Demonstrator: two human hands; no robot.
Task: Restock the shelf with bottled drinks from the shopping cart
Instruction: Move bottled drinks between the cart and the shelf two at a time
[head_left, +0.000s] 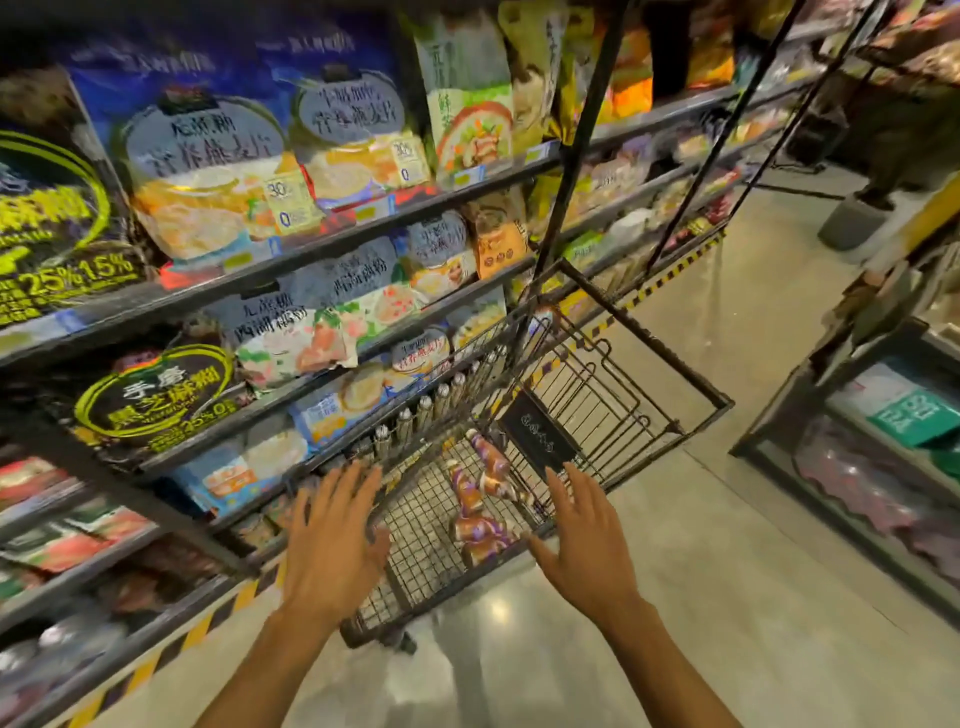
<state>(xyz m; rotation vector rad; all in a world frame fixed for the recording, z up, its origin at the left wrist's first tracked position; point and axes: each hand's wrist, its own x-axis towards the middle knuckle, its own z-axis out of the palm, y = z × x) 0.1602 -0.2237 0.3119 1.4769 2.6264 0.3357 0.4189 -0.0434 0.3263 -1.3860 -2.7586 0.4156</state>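
Observation:
A black wire shopping cart (670, 358) stands in the aisle, close against the shelf unit on the left. Several bottled drinks with orange and purple labels (483, 499) lie on the cart's mesh floor. A row of silver-capped bottles (426, 410) lines the cart's left wall. My left hand (332, 535) hovers flat with fingers spread over the cart's near left corner. Over the near right rim my right hand (582, 540) is also spread, holding nothing. Both forearms reach in from the bottom of the view.
The shelves (291, 254) at left are packed with bags of cereal and powder mixes. Yellow-black hazard tape (156, 665) runs along their base. A glass-topped freezer case (857, 467) stands at right. Polished floor (701, 597) stretches between them.

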